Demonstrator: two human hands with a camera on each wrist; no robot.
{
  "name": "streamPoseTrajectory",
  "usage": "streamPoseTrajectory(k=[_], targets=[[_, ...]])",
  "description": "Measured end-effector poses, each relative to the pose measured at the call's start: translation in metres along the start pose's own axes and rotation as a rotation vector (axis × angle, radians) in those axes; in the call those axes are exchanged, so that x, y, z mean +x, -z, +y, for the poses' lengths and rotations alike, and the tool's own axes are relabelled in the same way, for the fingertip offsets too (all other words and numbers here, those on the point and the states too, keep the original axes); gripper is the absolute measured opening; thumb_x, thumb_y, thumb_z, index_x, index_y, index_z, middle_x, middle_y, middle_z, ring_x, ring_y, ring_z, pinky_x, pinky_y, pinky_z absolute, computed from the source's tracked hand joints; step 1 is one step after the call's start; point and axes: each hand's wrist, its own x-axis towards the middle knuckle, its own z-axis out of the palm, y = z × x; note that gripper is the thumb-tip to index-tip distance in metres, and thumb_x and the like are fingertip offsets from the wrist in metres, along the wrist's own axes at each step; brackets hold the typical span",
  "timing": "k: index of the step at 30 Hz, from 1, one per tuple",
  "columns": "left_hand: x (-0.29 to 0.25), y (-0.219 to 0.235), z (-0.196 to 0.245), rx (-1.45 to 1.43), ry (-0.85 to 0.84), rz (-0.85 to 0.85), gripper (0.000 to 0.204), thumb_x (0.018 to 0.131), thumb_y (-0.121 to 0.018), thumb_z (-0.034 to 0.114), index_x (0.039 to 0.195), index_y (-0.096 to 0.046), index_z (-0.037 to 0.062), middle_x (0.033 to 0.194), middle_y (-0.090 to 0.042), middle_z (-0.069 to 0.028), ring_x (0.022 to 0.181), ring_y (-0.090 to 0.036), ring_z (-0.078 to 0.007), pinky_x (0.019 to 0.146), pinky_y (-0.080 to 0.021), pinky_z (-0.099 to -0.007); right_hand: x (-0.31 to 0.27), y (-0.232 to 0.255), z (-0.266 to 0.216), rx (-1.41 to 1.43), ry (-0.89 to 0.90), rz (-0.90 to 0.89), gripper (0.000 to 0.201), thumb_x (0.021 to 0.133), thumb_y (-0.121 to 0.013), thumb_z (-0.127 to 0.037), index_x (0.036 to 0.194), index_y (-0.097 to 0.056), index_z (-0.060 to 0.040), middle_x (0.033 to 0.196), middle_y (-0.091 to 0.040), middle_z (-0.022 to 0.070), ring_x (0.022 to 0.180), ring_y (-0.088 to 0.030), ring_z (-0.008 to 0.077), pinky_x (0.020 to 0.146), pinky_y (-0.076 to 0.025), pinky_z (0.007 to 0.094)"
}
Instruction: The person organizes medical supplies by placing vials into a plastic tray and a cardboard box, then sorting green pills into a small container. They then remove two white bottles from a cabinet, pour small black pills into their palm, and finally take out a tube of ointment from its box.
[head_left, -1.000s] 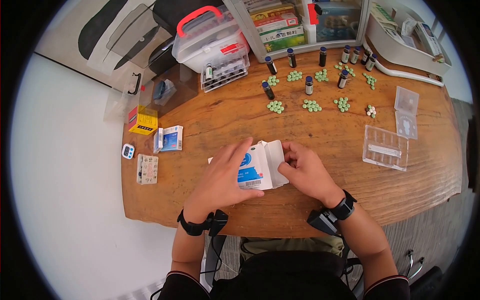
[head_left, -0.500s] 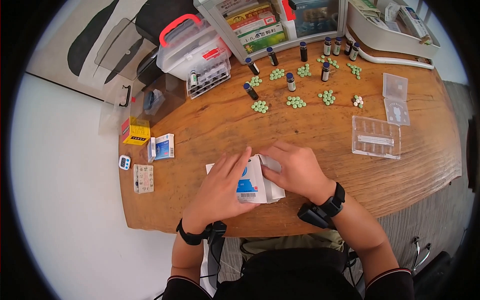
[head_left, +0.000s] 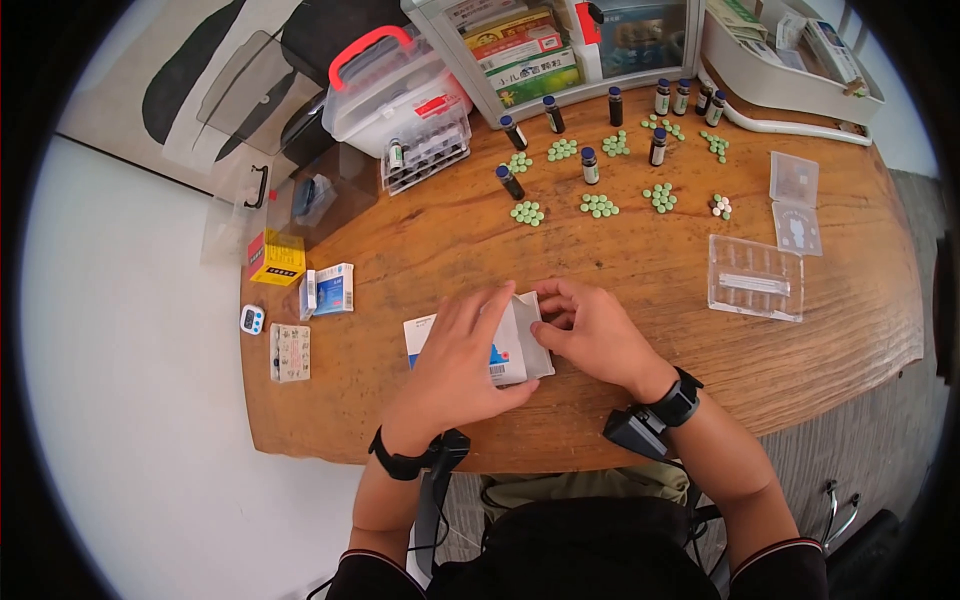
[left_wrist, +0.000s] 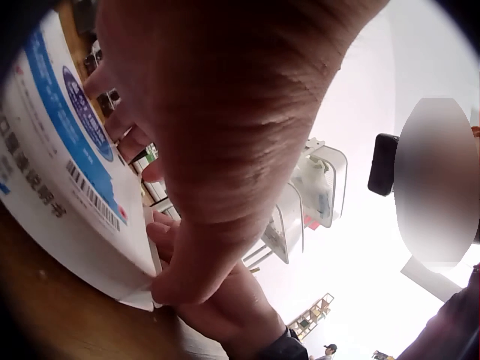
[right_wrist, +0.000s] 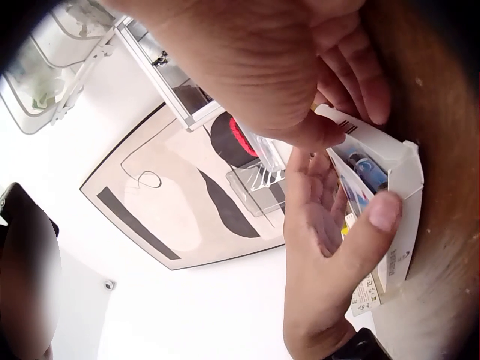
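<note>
A white and blue carton (head_left: 508, 368) lies on the wooden table near its front edge, its right end open with a flap out. The left hand (head_left: 457, 360) spans its top and holds it, thumb at the near edge, fingers at the far edge. The right hand (head_left: 604, 340) pinches the end flap between thumb and fingers. In the right wrist view the carton's opening (right_wrist: 390, 161) shows a blue-labelled item (right_wrist: 366, 171) inside. The left wrist view shows the carton's printed face (left_wrist: 75, 142) beside the left hand (left_wrist: 217, 150).
Green tablets (head_left: 600, 205) lie in several clusters with small dark bottles (head_left: 590, 166) behind. A clear divided tray (head_left: 755, 284) is at the right. Small boxes (head_left: 333, 288) and a timer (head_left: 252, 320) sit at the left; a clear case (head_left: 395, 100) and cabinet stand at the back.
The head view has shifted. The right hand moved over the carton's open end, then back to the right, uncovering the flap. The left hand stays on the carton.
</note>
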Motion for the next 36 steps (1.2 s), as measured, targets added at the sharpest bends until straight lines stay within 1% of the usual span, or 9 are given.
streamPoseTrajectory(k=[6,10,13,15,16,20,25,31,36], targets=[[0.004,-0.02,-0.005,0.101,0.003,0.02,0.077,0.07,-0.082,0.028,0.136,-0.051,0.0028,0.137,-0.05,-0.0194,0.128,-0.05,-0.0422,0.116,-0.033,-0.0562,0.001,0.001,0.006,0.03,-0.023,0.026,0.045,0.084,-0.069,-0.007,0.126,-0.06,0.0084,0.107,-0.074,0.0205,0.089,-0.073,0.0236,0.081,-0.058,0.0338],[0.001,-0.027,-0.009,0.095,0.004,0.048,0.079,0.072,-0.08,0.027,0.141,-0.048,0.0038,0.141,-0.049,-0.0195,0.132,-0.048,-0.0422,0.117,-0.03,-0.06,0.001,0.0,0.001,0.022,-0.032,0.021,0.045,0.085,-0.072,-0.008,0.125,-0.06,0.0083,0.108,-0.074,0.0201,0.089,-0.073,0.0234,0.081,-0.059,0.0341],[-0.004,-0.017,-0.01,-0.016,0.036,0.073,0.091,0.07,-0.085,0.032,0.147,-0.044,0.0055,0.146,-0.047,-0.0193,0.136,-0.046,-0.0405,0.119,-0.025,-0.0614,0.0,0.001,-0.003,-0.01,-0.045,0.017,0.045,0.086,-0.075,-0.011,0.125,-0.061,0.0075,0.108,-0.074,0.0197,0.089,-0.074,0.0236,0.081,-0.059,0.0343],[-0.013,-0.015,-0.017,0.086,0.094,0.044,0.108,0.065,-0.091,0.042,0.152,-0.038,0.0055,0.15,-0.046,-0.019,0.139,-0.044,-0.0385,0.122,-0.02,-0.0611,0.0,-0.001,-0.004,-0.027,-0.047,0.024,0.044,0.087,-0.076,-0.013,0.124,-0.062,0.0067,0.108,-0.074,0.0192,0.089,-0.074,0.0239,0.08,-0.059,0.0342],[-0.016,-0.016,-0.02,0.114,0.12,0.035,0.117,0.058,-0.094,0.048,0.151,-0.039,0.0036,0.146,-0.049,-0.0185,0.138,-0.045,-0.0377,0.122,-0.019,-0.061,0.0,-0.002,-0.005,-0.042,-0.045,0.03,0.044,0.087,-0.076,-0.014,0.123,-0.063,0.006,0.107,-0.074,0.0187,0.089,-0.074,0.0241,0.08,-0.059,0.0341],[-0.021,-0.02,-0.026,0.099,0.133,0.057,0.114,0.057,-0.094,0.047,0.148,-0.043,0.002,0.142,-0.051,-0.0176,0.136,-0.047,-0.0376,0.122,-0.021,-0.0614,0.0,-0.003,-0.009,-0.059,-0.034,0.004,0.04,0.088,-0.077,-0.016,0.12,-0.065,0.0047,0.105,-0.075,0.0171,0.088,-0.074,0.0239,0.079,-0.059,0.0343],[-0.022,-0.03,-0.03,0.081,0.048,0.184,0.108,0.055,-0.095,0.044,0.143,-0.049,0.0029,0.134,-0.054,-0.0147,0.124,-0.052,-0.0377,0.118,-0.027,-0.062,-0.001,-0.005,-0.005,-0.114,-0.047,0.036,0.029,0.088,-0.076,-0.015,0.11,-0.067,0.003,0.096,-0.074,0.0134,0.082,-0.072,0.0206,0.075,-0.058,0.0337],[-0.024,-0.031,-0.031,0.055,0.055,0.209,0.107,0.054,-0.096,0.041,0.142,-0.05,0.0025,0.135,-0.055,-0.0164,0.126,-0.053,-0.0356,0.118,-0.027,-0.0622,0.0,-0.005,-0.006,-0.09,-0.068,0.028,0.024,0.088,-0.076,-0.014,0.103,-0.069,0.0025,0.089,-0.074,0.0115,0.075,-0.07,0.0181,0.071,-0.057,0.032],[-0.023,-0.036,-0.033,0.062,0.055,0.222,0.108,0.054,-0.095,0.044,0.143,-0.05,0.0017,0.132,-0.054,-0.0153,0.123,-0.052,-0.0354,0.118,-0.026,-0.0604,-0.002,-0.006,-0.009,-0.105,-0.051,0.011,0.019,0.088,-0.076,-0.013,0.101,-0.073,0.0012,0.089,-0.074,0.0117,0.075,-0.071,0.0177,0.071,-0.057,0.032]])
